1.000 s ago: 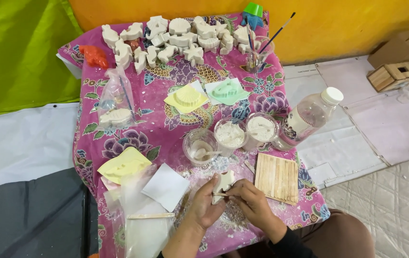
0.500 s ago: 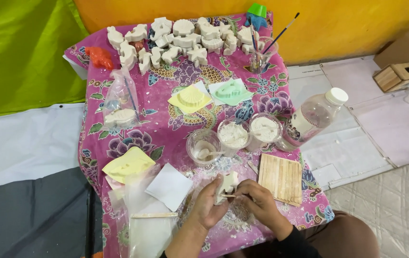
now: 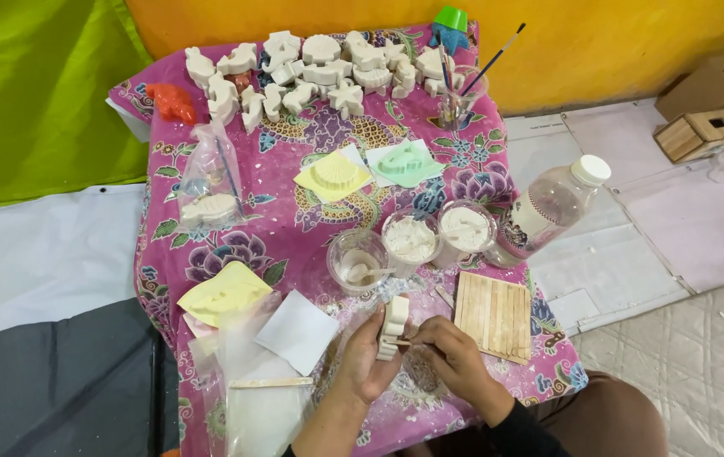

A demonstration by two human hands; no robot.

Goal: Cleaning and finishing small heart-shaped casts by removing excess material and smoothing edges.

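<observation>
Far out past your left fingers sits the clear bag (image 3: 210, 182) with a white cast inside, and nearer in, the pale yellow mould (image 3: 225, 294) and a white paper square (image 3: 298, 332). Now your left hand (image 3: 368, 360): its fingers are wrapped shut around the white plaster figure (image 3: 393, 325), which stands upright between your two hands, just this side of the plastic cups (image 3: 413, 241). That piece looks stiff, chalky and brittle, light for its size, likely to chip at thin edges, so hold it by the thick flat sides as you do, never by a slim tip. Dust may make it a little slippery. Over to your right hand (image 3: 457, 360): fingers pinched together on a thin stick-like tool (image 3: 397, 340), its end touching the figure's lower edge; what kind of tool it is I cannot tell. Just beyond those right fingers lies the slatted wooden mat (image 3: 492, 315), and farther out the plastic bottle (image 3: 548, 210) on its side.
</observation>
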